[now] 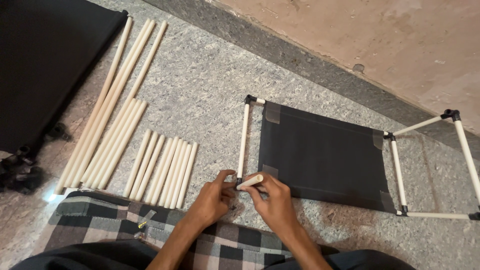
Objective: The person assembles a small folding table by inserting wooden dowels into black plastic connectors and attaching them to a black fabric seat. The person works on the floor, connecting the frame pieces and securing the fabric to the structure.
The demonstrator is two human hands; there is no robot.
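— Cream rod stub [250,181], short, pinched in the right hand [272,200]. Head view only. Fingers closed around its near end; free end points toward 10 o'clock, long axis running roughly 4 to 10, slightly raised off the stone floor [210,85].

— Left hand [214,197]?

— Closed in a pinch on the small black corner joint [239,181] at the near left corner of the frame. Stub and joint are touching or just about; cannot tell whether it is seated.

— State of the frame?

— Partly built, by my reading. One upright white rod [243,141] runs from that joint toward 12 o'clock to another black joint [248,99]. Black fabric panel [322,160] lies flat just right of it, taped at the corners. Beyond, at 3 o'clock, more white rods and black joints [452,115] form an open box shape, joined already.

— What remains?

— Plenty, judging by stock. A row of short cream rods [162,170] lies side by side at 9 o'clock of the hands, long axes pointing about 1 o'clock. Longer rods [112,105] fan out further left, same heading. Loose black joints [20,172] sit in a heap at far left, beside a second black fabric sheet [50,65].

— Anything nearer the body?

— Checked cloth [165,235] at 6 o'clock, under the forearms, with a small metal item on it, too small to identify.
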